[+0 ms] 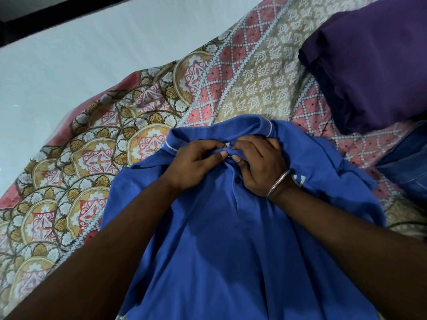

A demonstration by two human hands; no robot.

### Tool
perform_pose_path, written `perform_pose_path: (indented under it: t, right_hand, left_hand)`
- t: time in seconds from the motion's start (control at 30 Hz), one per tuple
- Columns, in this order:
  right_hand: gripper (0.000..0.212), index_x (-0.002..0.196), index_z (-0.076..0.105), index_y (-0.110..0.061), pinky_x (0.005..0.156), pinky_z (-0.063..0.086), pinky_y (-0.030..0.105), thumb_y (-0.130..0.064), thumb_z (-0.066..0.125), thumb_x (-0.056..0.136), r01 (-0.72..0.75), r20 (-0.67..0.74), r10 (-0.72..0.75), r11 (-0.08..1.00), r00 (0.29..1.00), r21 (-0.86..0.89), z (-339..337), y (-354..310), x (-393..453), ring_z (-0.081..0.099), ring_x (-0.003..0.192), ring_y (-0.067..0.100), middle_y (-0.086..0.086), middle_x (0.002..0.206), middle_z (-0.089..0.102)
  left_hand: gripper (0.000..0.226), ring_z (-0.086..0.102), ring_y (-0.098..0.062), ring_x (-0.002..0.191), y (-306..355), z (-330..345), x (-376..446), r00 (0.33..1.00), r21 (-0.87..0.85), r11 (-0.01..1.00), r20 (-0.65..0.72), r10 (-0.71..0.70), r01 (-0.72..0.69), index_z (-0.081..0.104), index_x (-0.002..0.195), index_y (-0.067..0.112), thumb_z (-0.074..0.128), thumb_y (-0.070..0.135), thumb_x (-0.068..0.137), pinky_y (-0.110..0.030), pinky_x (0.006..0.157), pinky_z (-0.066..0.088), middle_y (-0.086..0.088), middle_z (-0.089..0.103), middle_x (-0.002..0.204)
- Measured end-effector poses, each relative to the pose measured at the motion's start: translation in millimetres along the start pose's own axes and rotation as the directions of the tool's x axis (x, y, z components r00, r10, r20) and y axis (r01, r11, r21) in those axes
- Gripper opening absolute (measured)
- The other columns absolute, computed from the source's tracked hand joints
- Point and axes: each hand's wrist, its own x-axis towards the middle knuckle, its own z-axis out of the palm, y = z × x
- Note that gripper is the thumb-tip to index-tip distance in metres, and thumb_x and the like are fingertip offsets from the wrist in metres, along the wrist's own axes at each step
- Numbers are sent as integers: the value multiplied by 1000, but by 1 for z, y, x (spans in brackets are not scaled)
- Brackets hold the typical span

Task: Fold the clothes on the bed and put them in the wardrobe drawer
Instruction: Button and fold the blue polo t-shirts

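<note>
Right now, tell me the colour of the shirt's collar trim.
White trim on a blue shirt; head view.

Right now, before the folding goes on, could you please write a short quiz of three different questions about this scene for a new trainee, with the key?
1. True or false: both hands pinch the blue polo shirt at its placket, just under the collar.
2. Which wrist wears the metal bangle? A) left B) right C) neither
3. Fill in: the purple pillow lies to the ____ of the shirt, on the patterned bedcover.

Key:
1. True; the left hand and the right hand meet there, fingers curled on the cloth.
2. B
3. right
</note>
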Motion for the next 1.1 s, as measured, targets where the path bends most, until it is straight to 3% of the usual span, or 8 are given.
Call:
perform_pose_path:
  t: [0.17, 0.33, 0.47, 0.6, 0.7, 0.8, 0.97, 1.1]
  right_hand:
    - [23, 111, 56, -14, 82, 36, 38, -28, 43, 98, -59, 9, 59, 998, 998, 11, 1, 0, 0, 56, 101, 21, 5, 108, 66]
    - [23, 110, 50, -16, 78, 36, 38, -32, 38, 100, -44, 4, 44, 999, 999, -30, 1, 0, 2, 54, 95, 21, 6, 104, 65]
    - [24, 110, 50, -18, 77, 35, 37, -34, 34, 101, -61, 9, 61, 998, 998, -19, 0, -1, 2, 53, 94, 20, 5, 103, 65]
    - [27, 111, 51, -19, 76, 37, 39, -35, 32, 101, -66, 28, 66, 998, 997, -24, 1, 0, 2, 55, 94, 21, 4, 105, 65]
    - [26, 113, 53, -19, 76, 37, 39, -33, 35, 101, -47, 35, 49, 998, 998, -48, 3, 1, 2, 55, 94, 22, 4, 106, 65]
    - [22, 112, 54, -17, 75, 37, 39, -28, 42, 97, -51, 28, 52, 997, 998, -53, 4, 1, 2, 56, 93, 23, 5, 105, 65]
    - [25, 111, 59, -16, 76, 35, 38, -27, 44, 95, -57, 46, 60, 996, 997, -69, 3, 0, 2, 54, 95, 22, 4, 106, 65]
    - [23, 111, 56, -18, 75, 33, 38, -27, 45, 93, -65, 64, 70, 994, 995, -83, 3, -1, 3, 52, 94, 21, 4, 106, 64]
  left_hand:
    - [28, 60, -14, 87, -3, 3, 4, 997, 140, 987, -14, 81, -78, 68, 98, 32, 45, 49, 96, -53, 85, 47, 22, 63, 82]
    - [29, 58, -9, 78, 0, 0, 4, 998, 40, 998, 29, 57, -58, 68, 100, 31, 48, 50, 93, -40, 80, 48, 17, 60, 73]
    - [18, 65, -9, 84, 4, -5, 4, 987, -146, 989, 159, 28, -5, 72, 102, 15, 59, 27, 96, -29, 78, 48, 8, 70, 88]
    - [19, 69, -20, 97, 6, -8, 4, 988, -207, 978, 154, 17, 15, 71, 107, 2, 64, 14, 94, -35, 88, 54, -9, 73, 103]
    - [26, 70, -21, 99, 6, -2, 1, 994, -206, 976, 99, -48, 67, 74, 103, 11, 70, 31, 88, -45, 93, 54, -3, 75, 102]
    - [37, 71, -16, 91, 7, 3, -1, 998, -76, 995, -1, -59, 58, 76, 99, 21, 65, 52, 81, -49, 86, 55, 1, 76, 93]
    - [35, 57, -1, 88, 19, 10, -5, 990, 158, 987, -137, 16, 6, 76, 97, 19, 67, 41, 70, -38, 89, 47, 18, 58, 75]
    - [41, 61, -18, 98, 7, 6, -5, 994, 19, 999, -106, -29, 31, 74, 97, 29, 65, 59, 71, -50, 94, 46, 8, 65, 91]
